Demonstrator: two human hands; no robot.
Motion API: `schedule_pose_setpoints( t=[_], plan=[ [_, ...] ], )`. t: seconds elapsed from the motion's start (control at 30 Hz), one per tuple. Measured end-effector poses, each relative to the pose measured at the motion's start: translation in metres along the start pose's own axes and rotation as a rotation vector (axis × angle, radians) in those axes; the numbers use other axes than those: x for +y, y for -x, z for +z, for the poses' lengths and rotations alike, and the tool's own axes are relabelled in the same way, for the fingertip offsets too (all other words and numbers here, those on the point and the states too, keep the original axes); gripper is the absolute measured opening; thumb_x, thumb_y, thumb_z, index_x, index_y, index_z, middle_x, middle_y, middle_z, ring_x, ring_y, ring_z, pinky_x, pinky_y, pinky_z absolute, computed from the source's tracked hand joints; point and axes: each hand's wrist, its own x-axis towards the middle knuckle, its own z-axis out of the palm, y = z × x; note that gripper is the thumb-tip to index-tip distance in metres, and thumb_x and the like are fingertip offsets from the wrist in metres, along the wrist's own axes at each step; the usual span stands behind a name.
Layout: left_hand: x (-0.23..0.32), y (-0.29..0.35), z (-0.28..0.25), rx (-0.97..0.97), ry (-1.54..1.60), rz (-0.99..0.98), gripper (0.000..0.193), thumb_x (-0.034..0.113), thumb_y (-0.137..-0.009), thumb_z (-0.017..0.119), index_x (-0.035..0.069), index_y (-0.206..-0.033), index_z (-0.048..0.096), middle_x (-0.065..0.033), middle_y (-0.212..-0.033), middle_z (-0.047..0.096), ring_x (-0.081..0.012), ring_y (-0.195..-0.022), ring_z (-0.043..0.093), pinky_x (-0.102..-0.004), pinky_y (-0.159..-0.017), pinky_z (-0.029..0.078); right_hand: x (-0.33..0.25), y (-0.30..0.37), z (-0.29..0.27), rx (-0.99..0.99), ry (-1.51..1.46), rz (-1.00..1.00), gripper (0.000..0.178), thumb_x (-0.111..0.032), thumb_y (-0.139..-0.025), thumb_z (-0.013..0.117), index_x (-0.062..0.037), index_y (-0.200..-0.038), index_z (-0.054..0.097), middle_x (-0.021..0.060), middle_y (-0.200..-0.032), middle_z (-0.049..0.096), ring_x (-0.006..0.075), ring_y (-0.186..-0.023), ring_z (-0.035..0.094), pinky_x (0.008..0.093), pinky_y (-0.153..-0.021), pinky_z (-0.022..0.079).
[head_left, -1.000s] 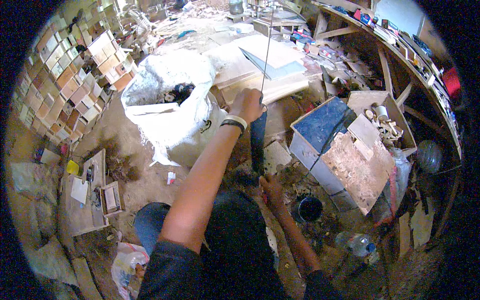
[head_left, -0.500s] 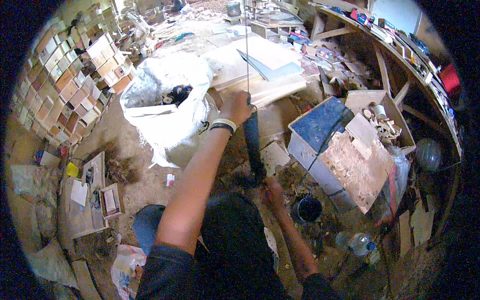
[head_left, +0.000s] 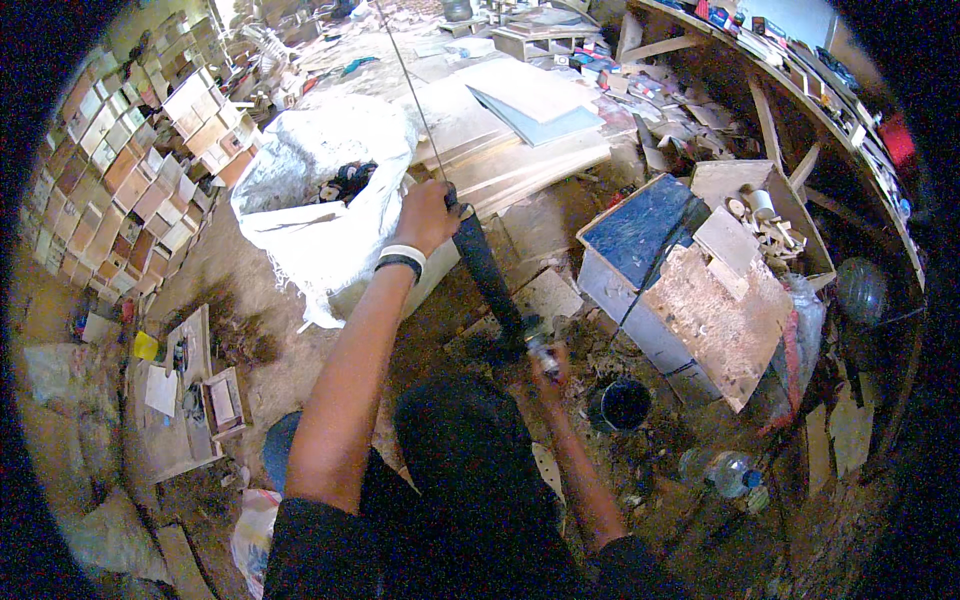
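Observation:
My left hand [head_left: 428, 218], with white and dark bands at the wrist, is closed near the upper end of a long dark tube-like piece [head_left: 487, 278]. A thin straight rod or line [head_left: 411, 90] runs up from this hand past the top of the picture. The dark piece slants down to the right, toward a shiny metal part [head_left: 541, 352]. My right hand [head_left: 551, 382] is closed at that metal part; its fingers are partly hidden in shadow. Left of the dark piece stands a large white woven sack [head_left: 330, 250] with dark scraps in its mouth.
Flat boards [head_left: 540, 165] lie ahead. To the right are a blue-topped box [head_left: 640, 230], a crate of wood offcuts [head_left: 810, 215], a black bucket [head_left: 622, 402] and a plastic bottle [head_left: 733, 474]. Stacked wooden boxes [head_left: 120, 190] line the left. A long workbench [head_left: 780, 80] runs along the right.
The dark piece has tilted, its upper end moving left with my left hand. The thin rod or line now leans left. The shiny metal part by my right hand has come into sight.

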Motion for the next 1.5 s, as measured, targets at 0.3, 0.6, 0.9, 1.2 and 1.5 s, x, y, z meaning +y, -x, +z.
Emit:
schedule_pose_setpoints(
  t=[0.3, 0.6, 0.9, 1.2, 1.5],
  plan=[
    [0.014, -0.002, -0.005, -0.022, -0.067, -0.018, 0.032, 0.027, -0.08, 0.07, 0.001, -0.097, 0.068, -0.0205, -0.098, 0.066, -0.0398, -0.096, 0.061, -0.0481, -0.087, 0.049, 0.002, 0.009, -0.012, -0.074, 0.053, 0.06, 0.032, -0.025, -0.082, 0.076, -0.0033, -0.101, 0.06, 0.0056, -0.093, 0.061, 0.0178, -0.079, 0.055, 0.0323, -0.071, 0.046],
    [0.021, -0.007, -0.003, -0.015, -0.072, -0.026, 0.029, 0.024, -0.079, 0.07, 0.0, -0.094, 0.067, -0.0214, -0.097, 0.066, -0.0403, -0.099, 0.061, -0.0471, -0.089, 0.049, 0.007, 0.006, 0.002, 0.23, -0.037, 0.099, 0.035, -0.027, -0.081, 0.077, -0.0032, -0.101, 0.06, 0.0044, -0.093, 0.062, 0.0158, -0.078, 0.055, 0.0312, -0.071, 0.046],
    [0.023, -0.006, 0.003, 0.015, -0.037, -0.032, 0.03, 0.026, -0.08, 0.072, 0.0, -0.093, 0.066, -0.0211, -0.097, 0.066, -0.04, -0.099, 0.061, -0.0468, -0.088, 0.049, -0.025, -0.013, 0.01, 0.277, -0.221, 0.027, 0.024, -0.019, -0.084, 0.074, -0.0038, -0.092, 0.058, 0.003, -0.081, 0.061, 0.0167, -0.068, 0.054, 0.0335, -0.062, 0.046],
    [0.018, -0.012, 0.023, 0.165, 0.018, 0.093, 0.037, 0.035, -0.08, 0.071, 0.0, -0.088, 0.061, -0.023, -0.09, 0.064, -0.043, -0.088, 0.061, -0.0509, -0.08, 0.05, -0.084, -0.023, -0.007, -0.058, -0.236, -0.055, 0.021, -0.011, -0.086, 0.074, -0.0034, -0.101, 0.063, 0.0062, -0.095, 0.063, 0.0167, -0.083, 0.058, 0.0308, -0.073, 0.049],
    [0.039, -0.014, 0.016, 0.11, -0.004, 0.069, 0.039, 0.033, -0.077, 0.075, 0.0, -0.091, 0.06, -0.024, -0.094, 0.065, -0.0436, -0.092, 0.062, -0.0501, -0.083, 0.051, -0.072, -0.022, -0.01, 0.06, -0.121, -0.104, 0.021, -0.015, -0.086, 0.074, -0.0034, -0.098, 0.062, 0.0028, -0.092, 0.062, 0.0135, -0.082, 0.057, 0.0294, -0.072, 0.048]
  ],
)
